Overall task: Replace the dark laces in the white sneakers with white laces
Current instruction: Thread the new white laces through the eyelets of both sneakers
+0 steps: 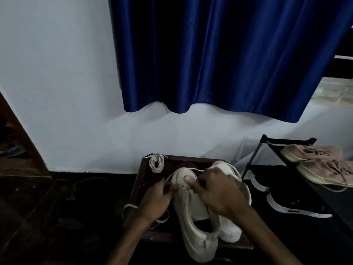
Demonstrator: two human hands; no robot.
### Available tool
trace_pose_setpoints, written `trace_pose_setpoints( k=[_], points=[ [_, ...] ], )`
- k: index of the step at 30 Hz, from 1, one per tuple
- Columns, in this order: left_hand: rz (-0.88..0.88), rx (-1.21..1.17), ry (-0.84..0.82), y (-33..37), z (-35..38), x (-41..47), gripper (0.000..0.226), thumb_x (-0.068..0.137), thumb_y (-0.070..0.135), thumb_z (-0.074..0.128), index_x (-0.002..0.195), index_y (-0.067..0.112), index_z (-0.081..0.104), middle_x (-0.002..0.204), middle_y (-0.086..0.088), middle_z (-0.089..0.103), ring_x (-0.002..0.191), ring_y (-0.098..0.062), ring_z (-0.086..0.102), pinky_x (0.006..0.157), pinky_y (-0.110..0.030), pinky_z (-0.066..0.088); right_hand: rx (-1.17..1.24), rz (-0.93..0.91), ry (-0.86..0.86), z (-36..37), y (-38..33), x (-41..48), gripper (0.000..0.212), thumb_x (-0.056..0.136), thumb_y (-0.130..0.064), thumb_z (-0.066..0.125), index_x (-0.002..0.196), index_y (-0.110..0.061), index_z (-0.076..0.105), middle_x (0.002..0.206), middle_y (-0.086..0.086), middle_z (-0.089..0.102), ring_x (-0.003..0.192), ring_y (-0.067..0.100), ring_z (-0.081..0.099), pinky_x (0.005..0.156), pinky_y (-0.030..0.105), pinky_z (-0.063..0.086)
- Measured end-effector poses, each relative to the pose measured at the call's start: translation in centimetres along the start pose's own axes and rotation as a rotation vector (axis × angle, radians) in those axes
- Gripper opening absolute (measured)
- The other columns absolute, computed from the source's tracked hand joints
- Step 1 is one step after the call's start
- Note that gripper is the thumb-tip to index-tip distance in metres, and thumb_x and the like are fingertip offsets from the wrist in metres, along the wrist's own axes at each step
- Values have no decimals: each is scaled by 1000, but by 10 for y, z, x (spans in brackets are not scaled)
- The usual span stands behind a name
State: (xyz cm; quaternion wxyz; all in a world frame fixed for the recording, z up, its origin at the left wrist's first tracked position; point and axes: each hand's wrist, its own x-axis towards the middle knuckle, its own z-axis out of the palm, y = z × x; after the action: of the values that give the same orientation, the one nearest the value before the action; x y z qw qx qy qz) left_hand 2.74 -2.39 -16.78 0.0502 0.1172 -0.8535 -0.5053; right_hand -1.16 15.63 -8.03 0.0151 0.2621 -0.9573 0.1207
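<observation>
On the bench (142, 185), at 6 o'clock, lie both sneakers (193, 217). The right hand (215, 192) grips them, thumb on the toe, likely steadying them while the left hand (155, 199) pinches the lace (199, 170) taut. A spare lace (156, 163) sits coiled at 11 o'clock.

Dim indoor frame, soft focus, wide-angle bend at the edges.
Wall (57, 73) above the left hand (154, 199) and right hand (215, 192) is brightest, grey-blue; floor (47, 217) left of the left hand goes near black, detail lost. Curtain (219, 54) folds carry faint sheen. White sneakers (194, 207) under both hands look dull; white lace (193, 169) between them barely resolves.
</observation>
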Motion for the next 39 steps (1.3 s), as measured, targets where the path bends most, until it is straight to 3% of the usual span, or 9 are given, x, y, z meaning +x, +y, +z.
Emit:
trace_pose_setpoints(
  k=[2,7,10,13,18,26,33,37,39],
  points=[
    [16,-25,11,4,4,1,37,90,52,55,76,19,63,71,4,67,67,-7,60,67,-34,47,-56,57,-84,16,-13,-12,76,79,-82,14,80,-25,64,101,-5,58,108,17,48,91,44,37],
    [-127,-273,55,-1,1,-6,39,100,26,53,62,16,60,45,12,49,39,1,39,44,-22,28,-133,143,110,48,-14,-16,45,81,-57,37,90,-29,71,99,-6,56,104,23,50,91,46,34],
    [-166,-292,165,-26,-26,-11,37,98,27,54,65,16,63,51,10,57,40,2,43,46,-22,31,-117,140,184,57,-11,-16,38,78,-52,42,76,-26,70,90,-5,57,92,25,53,83,44,39],
    [-95,-1,140,-36,-46,-16,29,97,32,55,71,25,64,63,13,66,55,3,56,57,-24,39,-117,122,191,59,-9,-15,36,80,-53,44,73,-28,68,90,-8,56,92,20,50,84,43,39],
    [171,199,224,-5,-12,-9,11,95,37,55,98,29,62,95,18,63,88,-7,60,74,-25,42,-77,118,247,59,-11,-16,30,78,-50,47,67,-28,64,87,-12,55,88,17,49,80,40,40],
    [123,-81,57,-10,11,4,9,87,32,70,83,26,65,81,14,67,82,3,62,72,-16,44,-11,146,312,60,-11,-16,26,72,-49,54,65,-26,63,90,-8,51,88,20,49,80,40,44],
    [200,381,360,-25,-42,5,14,88,36,59,85,22,59,84,7,57,79,-20,58,62,-32,44,-10,150,334,60,-10,-16,24,71,-48,55,63,-27,61,89,-10,50,87,18,49,78,37,41],
    [106,265,141,-7,-37,-3,43,85,63,29,88,33,59,83,19,64,73,3,57,63,-24,45,-8,154,312,62,-9,-15,26,72,-50,52,63,-26,60,89,-10,50,88,18,49,79,37,39],
    [108,246,81,1,-22,-2,49,85,68,25,84,32,58,76,17,64,73,-1,61,68,-32,48,-5,156,305,62,-9,-16,27,73,-50,52,63,-26,60,90,-11,50,89,17,49,80,37,38]
  ],
)
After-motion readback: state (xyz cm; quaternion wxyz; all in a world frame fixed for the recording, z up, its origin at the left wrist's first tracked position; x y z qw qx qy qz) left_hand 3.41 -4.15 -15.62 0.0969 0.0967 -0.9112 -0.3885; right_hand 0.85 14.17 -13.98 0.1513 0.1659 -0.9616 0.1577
